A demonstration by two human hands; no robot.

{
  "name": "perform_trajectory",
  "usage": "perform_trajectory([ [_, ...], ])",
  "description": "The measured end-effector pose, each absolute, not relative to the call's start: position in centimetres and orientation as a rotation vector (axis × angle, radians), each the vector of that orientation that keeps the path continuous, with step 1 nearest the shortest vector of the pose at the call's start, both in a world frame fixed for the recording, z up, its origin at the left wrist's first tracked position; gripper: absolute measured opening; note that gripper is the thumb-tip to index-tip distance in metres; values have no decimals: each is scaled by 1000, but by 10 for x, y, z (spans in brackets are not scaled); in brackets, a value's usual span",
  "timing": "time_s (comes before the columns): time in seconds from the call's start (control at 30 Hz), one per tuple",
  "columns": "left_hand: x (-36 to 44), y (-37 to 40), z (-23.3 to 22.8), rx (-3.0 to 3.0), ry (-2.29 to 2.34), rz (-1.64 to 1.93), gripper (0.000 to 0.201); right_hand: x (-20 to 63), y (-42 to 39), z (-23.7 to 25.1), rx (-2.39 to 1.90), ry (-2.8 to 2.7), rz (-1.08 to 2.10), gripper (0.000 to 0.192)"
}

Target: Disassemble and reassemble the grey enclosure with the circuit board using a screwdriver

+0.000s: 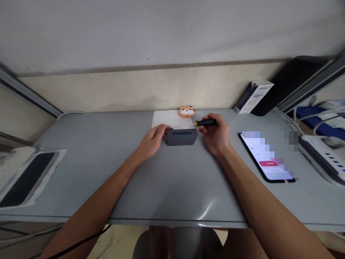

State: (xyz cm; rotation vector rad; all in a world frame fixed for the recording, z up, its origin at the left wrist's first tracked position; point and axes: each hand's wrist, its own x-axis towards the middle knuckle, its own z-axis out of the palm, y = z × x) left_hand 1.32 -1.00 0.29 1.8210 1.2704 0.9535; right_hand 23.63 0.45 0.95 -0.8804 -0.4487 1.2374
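A dark grey box (182, 137) with a row of vent slots sits on the grey table in front of me. My left hand (153, 143) is closed at its left end, fingertips partly hidden behind the corner. A screwdriver (207, 122) with a black and yellow handle is gripped in my right hand (219, 135). Its thin metal shaft runs leftward just above and behind the box, and the tip ends by my left fingers. What the tip touches is too small to make out.
Behind the box lie a white sheet (163, 118) and an orange animal-faced case (186, 112). On the right are a lit phone (265, 156), a power strip (323, 156), a small carton (253, 97) and a black cylinder-like object (292, 84). Another dark-screened device (28, 178) lies left.
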Motion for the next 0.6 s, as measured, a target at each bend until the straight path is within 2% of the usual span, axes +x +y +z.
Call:
perform_trajectory([
  [0.23, 8, -4, 4, 1808, 1223, 1290, 47, 233, 4, 5, -875, -564, 1273, 16],
  [0.43, 4, -11, 15, 2162, 1093, 1353, 24, 234, 6, 6, -883, -574, 1266, 17],
  [0.6, 4, -13, 14, 2440, 980, 1345, 16, 234, 5, 7, -908, -570, 1266, 17],
])
